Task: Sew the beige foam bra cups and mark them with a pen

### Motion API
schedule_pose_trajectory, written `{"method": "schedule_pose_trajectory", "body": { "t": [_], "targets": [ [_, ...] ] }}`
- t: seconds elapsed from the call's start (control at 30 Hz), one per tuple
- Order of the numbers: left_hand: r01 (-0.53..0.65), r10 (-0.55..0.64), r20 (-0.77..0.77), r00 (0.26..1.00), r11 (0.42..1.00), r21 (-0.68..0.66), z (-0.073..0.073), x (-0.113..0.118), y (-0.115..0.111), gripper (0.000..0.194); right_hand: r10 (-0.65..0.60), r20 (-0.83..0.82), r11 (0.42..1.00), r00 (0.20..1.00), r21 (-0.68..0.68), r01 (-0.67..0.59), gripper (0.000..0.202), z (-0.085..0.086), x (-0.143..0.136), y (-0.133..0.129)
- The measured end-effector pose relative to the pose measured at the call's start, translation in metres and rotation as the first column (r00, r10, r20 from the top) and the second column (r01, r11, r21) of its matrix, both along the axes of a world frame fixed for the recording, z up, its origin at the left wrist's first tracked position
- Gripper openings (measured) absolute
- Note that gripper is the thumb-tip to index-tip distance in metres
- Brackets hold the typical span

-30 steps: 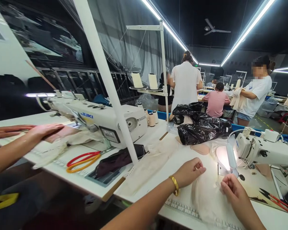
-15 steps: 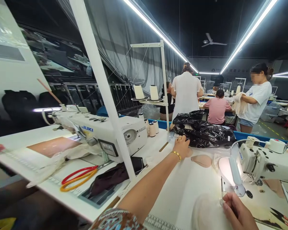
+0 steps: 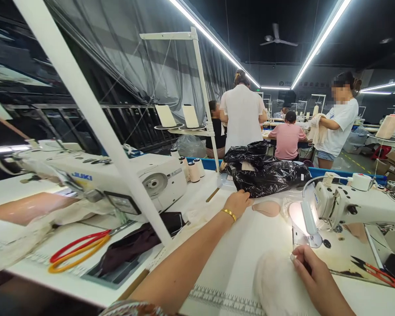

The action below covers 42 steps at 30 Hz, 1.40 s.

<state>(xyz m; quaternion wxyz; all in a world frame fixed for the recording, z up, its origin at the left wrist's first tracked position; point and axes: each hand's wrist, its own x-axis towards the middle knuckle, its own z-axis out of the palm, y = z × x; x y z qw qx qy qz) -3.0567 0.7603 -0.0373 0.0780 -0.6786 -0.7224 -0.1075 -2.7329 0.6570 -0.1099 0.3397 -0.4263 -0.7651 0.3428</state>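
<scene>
Right now my right hand is pinching, between thumb and forefinger, the edge of a soft, rounded, cream-coloured fabric piece. That piece is lying low in front of me on the smooth white tabletop, just left of my right hand, and a printed measuring scale is running along the table beside it. My left hand is resting farther off, on a forearm that is lying stretched across the table, with a gold-coloured bracelet circling the wrist. Its fingers are bending at the lower edge of a crumpled, shiny black plastic bag; I cannot tell whether they are gripping anything. A flat, oval, beige fabric piece is lying just right of those fingertips.

Beyond my right hand, a slim pale lamp is glowing beside a white sewing machine, and red-handled thread snips are lying near its base. To my left, a second white sewing machine with blue JUKI lettering is standing behind scissors with one red and one orange handle, which are lying beside a dark, folded cloth. Beyond the bag, a person in a white top is standing with their back to me.
</scene>
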Motion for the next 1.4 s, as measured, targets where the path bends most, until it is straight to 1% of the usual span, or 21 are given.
{"method": "schedule_pose_trajectory", "body": {
  "t": [0.1, 0.23, 0.37, 0.47, 0.57, 0.63, 0.7, 0.77, 0.8, 0.87, 0.9, 0.93, 0.97, 1.0, 1.03, 1.07, 1.13, 1.23, 1.3, 1.33, 1.4],
  "targets": [
    [0.000, 0.000, -0.022, 1.000, 1.000, -0.007, 0.003, 0.003, -0.003, 0.028, -0.002, 0.010, 0.999, 1.000, -0.033, 0.002, 0.029, 0.004, 0.001, -0.002],
    [0.002, -0.004, -0.050, 0.999, 0.999, -0.036, 0.008, 0.008, -0.002, 0.028, -0.006, 0.017, 1.000, 1.000, -0.026, 0.007, 0.028, 0.005, 0.001, -0.004],
    [-0.013, 0.011, -0.052, 0.999, 1.000, -0.027, 0.010, 0.012, -0.003, 0.029, -0.016, 0.014, 1.000, 1.000, -0.005, 0.016, 0.025, 0.007, -0.001, -0.005],
    [0.020, -0.021, -0.036, 0.999, 0.999, -0.044, 0.011, 0.013, -0.006, 0.028, -0.042, 0.009, 0.999, 0.999, 0.014, 0.042, 0.023, 0.008, -0.003, -0.006],
    [0.062, -0.062, 0.005, 0.998, 0.997, -0.051, 0.017, 0.014, -0.009, 0.027, -0.052, -0.017, 0.998, 0.999, 0.039, 0.053, 0.020, 0.013, -0.004, -0.009],
    [0.080, -0.079, 0.052, 0.996, 0.997, -0.016, 0.024, 0.018, -0.014, 0.024, -0.060, -0.043, 0.997, 0.997, 0.052, 0.062, 0.020, 0.017, -0.005, -0.011],
    [0.085, -0.093, 0.117, 0.989, 0.994, 0.067, 0.033, 0.025, -0.025, 0.017, -0.071, -0.068, 0.996, 0.995, 0.042, 0.074, 0.021, 0.021, -0.005, -0.012],
    [0.075, -0.111, 0.204, 0.973, 0.981, 0.176, 0.041, 0.035, -0.045, 0.015, -0.063, -0.119, 0.998, 0.991, 0.003, 0.064, 0.023, 0.023, -0.005, -0.012],
    [0.069, -0.125, 0.249, 0.960, 0.972, 0.223, 0.043, 0.041, -0.058, 0.019, -0.056, -0.153, 0.998, 0.987, -0.019, 0.053, 0.024, 0.024, -0.004, -0.011],
    [0.086, -0.190, 0.383, 0.904, 0.958, 0.272, 0.042, 0.056, -0.089, 0.026, -0.047, -0.216, 0.998, 0.975, -0.060, 0.035, 0.026, 0.025, -0.003, -0.009],
    [0.116, -0.243, 0.486, 0.839, 0.954, 0.277, 0.040, 0.063, -0.105, 0.027, -0.049, -0.236, 0.996, 0.970, -0.078, 0.031, 0.027, 0.025, -0.002, -0.009],
    [0.141, -0.307, 0.685, 0.661, 0.947, 0.289, 0.037, 0.071, -0.120, 0.026, -0.054, -0.247, 0.995, 0.967, -0.096, 0.031, 0.029, 0.025, -0.001, -0.008],
    [0.140, -0.308, 0.819, 0.484, 0.951, 0.275, 0.033, 0.080, -0.133, 0.024, -0.059, -0.253, 0.993, 0.966, -0.113, 0.031, 0.031, 0.026, 0.000, -0.008],
    [0.136, -0.286, 0.897, 0.337, 0.958, 0.254, 0.028, 0.089, -0.145, 0.023, -0.061, -0.261, 0.991, 0.963, -0.133, 0.026, 0.033, 0.026, 0.001, -0.009],
    [0.125, -0.255, 0.942, 0.217, 0.965, 0.232, 0.022, 0.097, -0.154, 0.022, -0.061, -0.272, 0.989, 0.960, -0.150, 0.020, 0.036, 0.026, 0.002, -0.009],
    [0.108, -0.224, 0.963, 0.152, 0.972, 0.209, 0.016, 0.105, -0.160, 0.022, -0.059, -0.284, 0.986, 0.957, -0.164, 0.012, 0.039, 0.027, 0.003, -0.010],
    [0.057, -0.195, 0.976, 0.099, 0.980, 0.190, 0.002, 0.117, -0.164, 0.021, -0.051, -0.310, 0.984, 0.949, -0.179, -0.006, 0.042, 0.027, 0.003, -0.011],
    [0.019, -0.189, 0.977, 0.102, 0.982, 0.188, -0.013, 0.121, -0.160, 0.019, -0.038, -0.345, 0.985, 0.938, -0.173, -0.023, 0.042, 0.027, 0.002, -0.012],
    [0.023, -0.194, 0.970, 0.147, 0.981, 0.193, -0.015, 0.112, -0.157, 0.025, -0.038, -0.356, 0.986, 0.934, -0.165, -0.023, 0.040, 0.028, 0.002, -0.013],
    [0.015, -0.211, 0.959, 0.188, 0.977, 0.212, -0.013, 0.106, -0.156, 0.031, -0.036, -0.354, 0.987, 0.935, -0.159, -0.023, 0.037, 0.030, 0.002, -0.014],
    [0.027, -0.272, 0.911, 0.311, 0.960, 0.278, 0.001, 0.095, -0.158, 0.042, -0.006, -0.309, 0.991, 0.951, -0.130, -0.036, 0.029, 0.038, 0.003, -0.019]
  ]
}}
